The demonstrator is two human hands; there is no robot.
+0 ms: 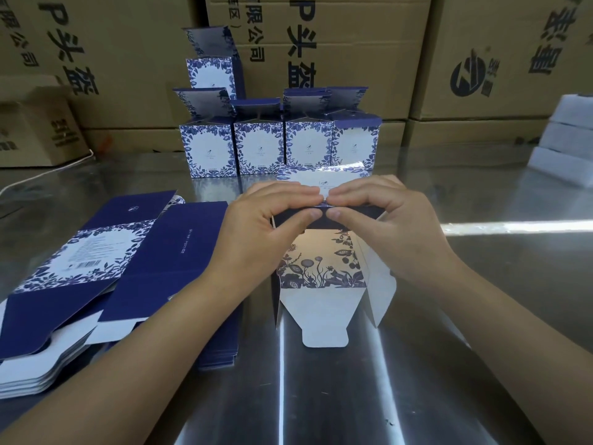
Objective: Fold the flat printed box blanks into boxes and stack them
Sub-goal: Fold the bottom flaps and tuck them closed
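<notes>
A half-folded blue and white floral box (322, 268) lies on the steel table, its open end with white flaps pointing toward me. My left hand (256, 229) and my right hand (388, 220) grip its far end side by side, thumbs and fingertips pinching the dark blue flaps together in the middle. To the left lies a fanned stack of flat box blanks (106, 271). Behind the hands stands a row of folded boxes (276, 146) with open top flaps, and one more folded box (210, 70) sits on top at the left.
The shiny steel table (417, 364) reflects light. Large brown cartons (337, 53) with black print form a wall at the back. A smaller carton (35, 130) sits at far left, and white foam blocks (564, 139) are stacked at the right edge.
</notes>
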